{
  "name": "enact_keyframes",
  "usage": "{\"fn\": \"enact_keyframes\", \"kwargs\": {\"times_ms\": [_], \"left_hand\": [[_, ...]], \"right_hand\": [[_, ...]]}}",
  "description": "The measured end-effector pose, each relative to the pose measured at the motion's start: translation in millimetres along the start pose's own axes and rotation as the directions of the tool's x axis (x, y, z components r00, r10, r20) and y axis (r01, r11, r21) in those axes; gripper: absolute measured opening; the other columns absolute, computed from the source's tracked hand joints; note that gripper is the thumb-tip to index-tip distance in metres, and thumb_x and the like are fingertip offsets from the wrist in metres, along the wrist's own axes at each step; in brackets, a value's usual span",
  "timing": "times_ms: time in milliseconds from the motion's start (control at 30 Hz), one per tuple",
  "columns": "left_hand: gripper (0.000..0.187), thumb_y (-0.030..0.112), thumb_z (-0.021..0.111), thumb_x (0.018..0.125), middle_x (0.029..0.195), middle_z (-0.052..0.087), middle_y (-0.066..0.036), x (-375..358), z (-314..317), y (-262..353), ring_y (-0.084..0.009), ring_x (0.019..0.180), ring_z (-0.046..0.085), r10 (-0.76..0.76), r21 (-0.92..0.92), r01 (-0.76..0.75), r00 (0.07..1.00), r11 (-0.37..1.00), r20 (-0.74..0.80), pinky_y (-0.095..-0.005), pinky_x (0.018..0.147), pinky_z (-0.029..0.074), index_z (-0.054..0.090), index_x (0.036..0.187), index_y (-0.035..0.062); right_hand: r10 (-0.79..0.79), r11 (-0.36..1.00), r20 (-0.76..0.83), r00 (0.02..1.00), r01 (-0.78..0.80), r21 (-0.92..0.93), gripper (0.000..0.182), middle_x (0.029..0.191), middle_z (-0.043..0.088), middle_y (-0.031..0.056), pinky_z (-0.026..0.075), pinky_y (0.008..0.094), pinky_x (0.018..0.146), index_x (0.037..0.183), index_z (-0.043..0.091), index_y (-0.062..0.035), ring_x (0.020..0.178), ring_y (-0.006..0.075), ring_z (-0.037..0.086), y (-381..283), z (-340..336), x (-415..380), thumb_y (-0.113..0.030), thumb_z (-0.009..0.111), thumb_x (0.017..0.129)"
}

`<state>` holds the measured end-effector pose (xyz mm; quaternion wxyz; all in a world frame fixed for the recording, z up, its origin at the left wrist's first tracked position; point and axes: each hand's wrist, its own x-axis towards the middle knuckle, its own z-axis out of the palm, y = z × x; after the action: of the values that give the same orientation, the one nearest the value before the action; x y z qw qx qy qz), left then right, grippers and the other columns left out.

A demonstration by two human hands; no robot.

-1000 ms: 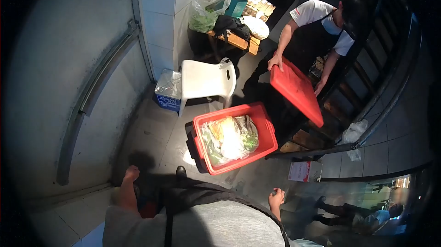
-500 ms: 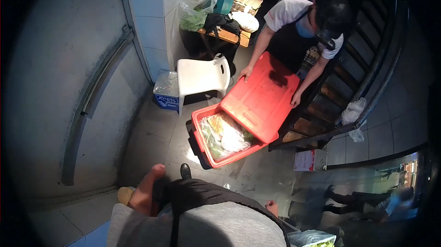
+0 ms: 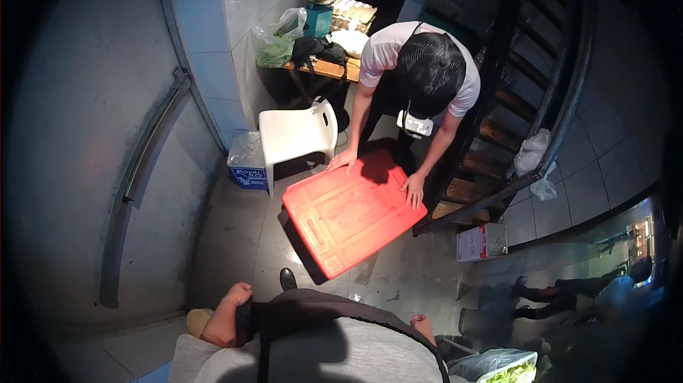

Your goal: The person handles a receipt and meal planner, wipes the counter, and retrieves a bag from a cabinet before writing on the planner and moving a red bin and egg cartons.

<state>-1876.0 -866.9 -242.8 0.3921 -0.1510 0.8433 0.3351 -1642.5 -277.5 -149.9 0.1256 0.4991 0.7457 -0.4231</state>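
Note:
My left hand (image 3: 240,292) is curled closed beside my dark apron, with no object showing in it. On the other side, my right hand (image 3: 422,327) hangs with its fingers folded in, and nothing shows in it either. In front of me a red plastic lid (image 3: 348,216) lies over the crate on the floor, hiding what is inside. A co-worker in a dark cap (image 3: 432,70) bends over it, both hands pressed on its far side. Close to my right hand is a clear plastic bag with leafy greens (image 3: 514,372).
A white chair (image 3: 295,134) and a blue box (image 3: 247,169) stand at the left. Behind are a wooden table (image 3: 327,70), a scale (image 3: 319,9) and egg trays (image 3: 353,13). A staircase (image 3: 498,141) and a carton (image 3: 477,243) border the right. Another person (image 3: 576,297) appears at the lower right.
The co-worker has lowered the red lid toward me, covering the crate and the bagged food in it. My left hand has dropped slightly; my right hand has barely moved.

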Motion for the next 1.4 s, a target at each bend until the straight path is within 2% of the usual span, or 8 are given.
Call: {"fn": "enact_keyframes", "kwargs": {"times_ms": [167, 400, 467, 567, 833, 967, 1033, 1400], "left_hand": [[0.03, 0.018, 0.062, 0.079, 0.102, 0.065, -0.014, -14.9, -1.8, 10.1, -0.0265, 0.098, 0.061, 0.058, 0.06, -0.059, 0.998, 0.996, 0.013, -0.0319, 0.088, 0.046, 0.061, 0.106, 0.0044], [0.031, 0.014, 0.063, 0.078, 0.091, 0.066, -0.011, 1.2, -18.5, 7.9, -0.0207, 0.082, 0.063, 0.032, -0.09, -0.03, 0.999, 0.995, 0.025, -0.0316, 0.075, 0.051, 0.06, 0.106, 0.0015], [0.031, 0.014, 0.063, 0.078, 0.087, 0.065, -0.01, -7.2, -27.2, 24.4, -0.0195, 0.077, 0.063, 0.088, 0.06, -0.087, 0.996, 0.994, -0.023, -0.0314, 0.07, 0.051, 0.06, 0.107, 0.0022], [0.031, 0.014, 0.064, 0.078, 0.087, 0.066, -0.01, 14.1, -24.6, 5.7, -0.019, 0.077, 0.063, 0.152, -0.009, -0.151, 0.988, 0.988, 0.027, -0.0312, 0.07, 0.051, 0.061, 0.107, 0.0039], [0.034, 0.019, 0.064, 0.079, 0.099, 0.066, -0.012, 11.5, -31.7, 45.4, -0.0207, 0.091, 0.063, 0.118, 0.089, -0.12, 0.993, 0.989, 0.03, -0.0308, 0.082, 0.048, 0.061, 0.11, 0.0049], [0.034, 0.021, 0.062, 0.08, 0.105, 0.065, -0.013, 30.7, -29.2, 40.1, -0.0232, 0.099, 0.062, 0.119, 0.107, -0.121, 0.993, 0.987, 0.021, -0.0307, 0.088, 0.046, 0.062, 0.111, 0.0064], [0.034, 0.022, 0.062, 0.079, 0.107, 0.064, -0.012, 36.3, -27.7, 37.6, -0.0243, 0.101, 0.06, 0.086, 0.087, -0.087, 0.996, 0.992, 0.014, -0.0313, 0.09, 0.045, 0.062, 0.11, 0.0079], [0.033, 0.028, 0.063, 0.078, 0.113, 0.062, -0.01, 44.4, -15.4, -5.2, -0.0257, 0.108, 0.056, 0.046, 0.029, -0.047, 0.999, 0.998, 0.027, -0.033, 0.095, 0.042, 0.064, 0.108, 0.0133]], "right_hand": [[-0.029, 0.983, 0.012, 1.0, 0.027, 0.181, 0.022, 0.087, 0.062, 0.0108, 0.054, 0.0322, 0.061, 0.095, 0.058, 0.0028, 0.072, 0.0211, 0.063, 5.4, 6.0, 43.7, 0.002, 0.058, 0.073], [-0.005, 0.992, 0.028, 1.0, 0.001, 0.123, 0.026, 0.089, 0.061, 0.0104, 0.055, 0.0329, 0.061, 0.098, 0.058, 0.0033, 0.073, 0.0214, 0.063, 3.0, 13.4, 49.9, 0.003, 0.058, 0.072], [0.026, 0.994, 0.023, 0.999, -0.028, 0.11, 0.027, 0.089, 0.062, 0.0101, 0.055, 0.033, 0.061, 0.098, 0.058, 0.0029, 0.073, 0.0211, 0.063, 9.3, 17.0, 47.0, 0.003, 0.058, 0.071], [0.068, 0.986, 0.028, 0.997, -0.072, 0.147, 0.024, 0.089, 0.062, 0.0099, 0.055, 0.0329, 0.061, 0.095, 0.059, 0.0021, 0.073, 0.0208, 0.063, 15.6, 22.9, 40.4, 0.002, 0.059, 0.071], [0.097, 0.961, 0.027, 0.995, -0.101, 0.259, 0.018, 0.078, 0.062, 0.0062, 0.051, 0.0306, 0.058, 0.087, 0.059, -0.0013, 0.069, 0.0169, 0.062, 34.8, 37.5, 29.6, -0.004, 0.062, 0.069], [0.045, 0.989, 0.024, 0.999, -0.048, 0.138, 0.017, 0.076, 0.063, 0.0058, 0.048, 0.0296, 0.062, 0.085, 0.06, -0.0008, 0.07, 0.016, 0.061, -3.6, 27.4, 3.5, -0.008, 0.063, 0.069], [-0.011, 0.998, 0.03, 0.999, 0.009, 0.068, 0.017, 0.078, 0.063, 0.0089, 0.054, 0.0342, 0.058, 0.086, 0.06, 0.0006, 0.067, 0.0216, 0.064, -7.9, 26.8, 3.4, -0.001, 0.059, 0.069], [-0.023, 1.0, -0.022, 0.999, 0.024, 0.007, 0.018, 0.077, 0.063, 0.0085, 0.053, 0.0327, 0.058, 0.086, 0.061, 0.0008, 0.065, 0.0208, 0.063, -44.9, 31.7, 13.9, -0.001, 0.061, 0.069]]}}
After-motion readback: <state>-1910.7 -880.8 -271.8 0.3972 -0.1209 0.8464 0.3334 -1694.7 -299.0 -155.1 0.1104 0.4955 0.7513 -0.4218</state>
